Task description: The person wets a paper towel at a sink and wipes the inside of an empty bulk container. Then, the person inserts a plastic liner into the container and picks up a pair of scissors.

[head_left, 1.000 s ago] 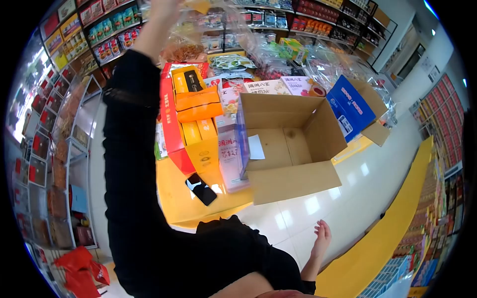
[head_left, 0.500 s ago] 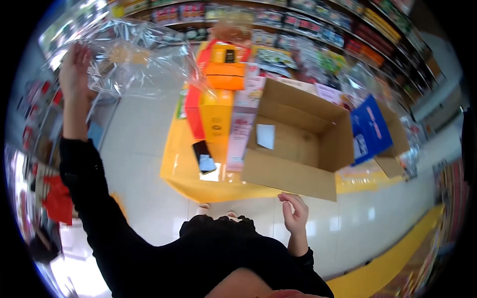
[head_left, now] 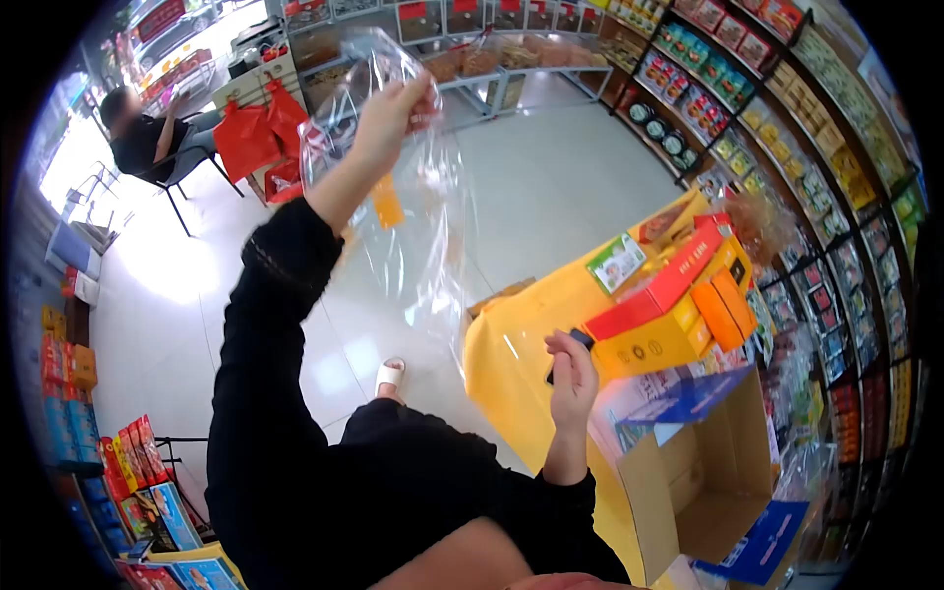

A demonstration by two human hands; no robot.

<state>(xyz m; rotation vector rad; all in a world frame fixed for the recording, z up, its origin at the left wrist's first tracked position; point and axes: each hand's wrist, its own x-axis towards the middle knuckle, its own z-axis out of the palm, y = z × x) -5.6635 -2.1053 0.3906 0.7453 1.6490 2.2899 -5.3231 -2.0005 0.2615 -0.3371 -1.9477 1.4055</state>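
Note:
A large clear plastic bag (head_left: pixel 438 261) hangs from my left hand (head_left: pixel 391 116), which is raised over the floor with its fingers closed on the upper part of the film. A small orange patch shows through the bag. My right hand (head_left: pixel 572 379) is at the edge of the yellow-covered table (head_left: pixel 511 359), fingers loosely stretched and nothing visible in them. Just behind it lies a dark phone (head_left: pixel 582 338), partly hidden by the fingers. The open cardboard box (head_left: pixel 644 501) stands on the table below and right of that hand.
Red-and-yellow boxes (head_left: pixel 639 344) and an orange pack (head_left: pixel 723 310) are on the table. Packed shelves (head_left: pixel 747 108) line the right side. A person (head_left: pixel 147 138) sits on a chair at the far left, near red bags (head_left: pixel 251 138). Goods stand at the lower left.
The view has turned left, so the table now appears to the right. My left hand still holds the bag, now hanging down. My right hand has come beside the phone.

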